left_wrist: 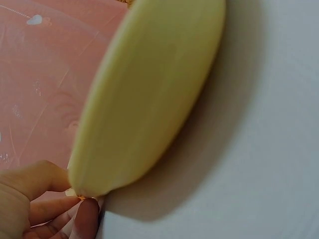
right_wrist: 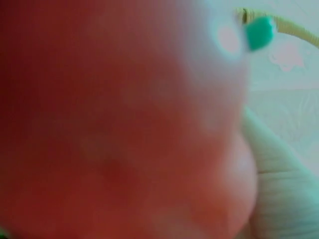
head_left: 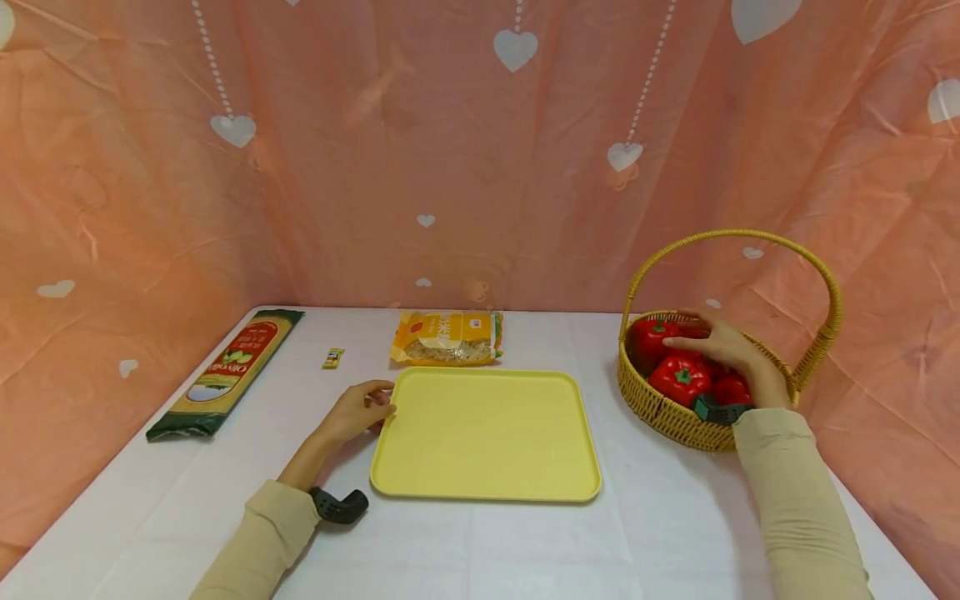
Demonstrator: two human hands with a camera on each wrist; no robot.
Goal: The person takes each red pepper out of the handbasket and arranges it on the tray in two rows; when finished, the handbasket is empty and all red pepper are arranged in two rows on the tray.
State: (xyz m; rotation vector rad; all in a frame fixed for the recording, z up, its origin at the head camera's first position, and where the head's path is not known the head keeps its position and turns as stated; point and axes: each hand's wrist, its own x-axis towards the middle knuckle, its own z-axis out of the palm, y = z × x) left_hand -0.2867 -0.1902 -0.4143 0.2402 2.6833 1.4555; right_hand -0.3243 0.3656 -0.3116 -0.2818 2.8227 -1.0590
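On the white table lies a yellow rectangular tray [head_left: 487,437]. My left hand [head_left: 358,411] pinches its left rim between thumb and fingers; the left wrist view shows the fingers [left_wrist: 42,181] at the tray's corner. At the right stands a woven basket [head_left: 654,415] with several glossy red bell peppers [head_left: 680,377] inside. My right hand [head_left: 727,346] reaches over its rim, thumb and fingers spread over a pepper at the back. A blurred red pepper [right_wrist: 124,124] fills most of the right wrist view. The right fingertips are hidden, so I cannot tell whether they grip.
Behind the tray lies an orange-yellow food packet [head_left: 447,337]. A small yellow wrapped piece [head_left: 333,358] is left of it. Farther left is a long green and tan packet [head_left: 228,371]. The basket's tall arched handle [head_left: 738,234] rises above it. A pink curtain [head_left: 450,167] hangs behind the table.
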